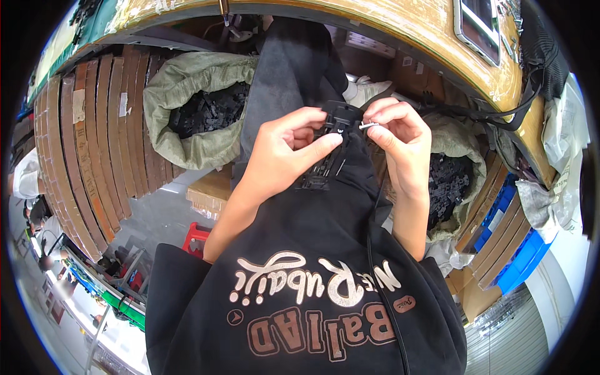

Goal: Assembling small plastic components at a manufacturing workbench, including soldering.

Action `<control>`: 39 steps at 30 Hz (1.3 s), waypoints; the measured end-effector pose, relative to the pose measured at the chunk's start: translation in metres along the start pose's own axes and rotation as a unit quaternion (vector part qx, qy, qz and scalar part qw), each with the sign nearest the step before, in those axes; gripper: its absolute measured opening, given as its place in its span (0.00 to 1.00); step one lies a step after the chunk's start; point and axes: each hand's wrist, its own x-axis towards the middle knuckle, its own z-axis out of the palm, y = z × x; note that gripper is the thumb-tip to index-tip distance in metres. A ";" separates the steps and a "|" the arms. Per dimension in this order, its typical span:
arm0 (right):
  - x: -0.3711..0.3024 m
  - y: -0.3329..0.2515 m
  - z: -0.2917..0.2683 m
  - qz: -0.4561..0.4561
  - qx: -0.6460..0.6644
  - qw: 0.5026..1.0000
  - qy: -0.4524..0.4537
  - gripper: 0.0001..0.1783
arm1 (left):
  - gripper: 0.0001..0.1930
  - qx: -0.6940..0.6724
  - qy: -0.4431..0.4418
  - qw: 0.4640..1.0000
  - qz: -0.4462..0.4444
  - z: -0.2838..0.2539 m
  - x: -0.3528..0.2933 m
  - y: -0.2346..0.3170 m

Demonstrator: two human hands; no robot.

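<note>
My left hand is closed round a long black plastic part, with the thumb pressed on its face near the upper end. The part has slots and small raised details, and lies over my lap against dark clothing. Just right of its upper end, my right hand pinches a small silvery metal piece between thumb and fingertips. That piece looks like a short pin or screw; its exact kind is too small to tell. A narrow gap seems to separate it from the black part.
On my left stands an open woven sack of black plastic pieces, beside a row of flattened cardboard. Another such sack is on my right, near blue bins. Ahead runs a worn wooden bench carrying a tablet-like device.
</note>
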 end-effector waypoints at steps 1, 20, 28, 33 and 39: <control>0.002 0.000 -0.001 -0.029 0.012 0.999 -0.029 0.09 | 0.12 -0.017 -0.004 1.000 -0.015 0.003 -0.002 0.002; 0.000 -0.006 0.014 0.004 -0.019 0.999 -0.045 0.08 | 0.11 0.291 -0.040 0.946 0.140 0.003 -0.007 0.019; 0.000 -0.006 0.016 -0.007 -0.008 0.999 -0.033 0.07 | 0.11 0.288 -0.038 0.943 0.161 0.004 -0.006 0.019; 0.001 0.001 0.018 -0.019 0.010 0.999 -0.025 0.08 | 0.12 0.285 -0.037 0.945 0.157 0.003 -0.005 0.019; 0.001 0.003 0.020 -0.030 0.014 0.999 -0.018 0.08 | 0.12 0.290 -0.030 0.943 0.161 0.003 -0.006 0.020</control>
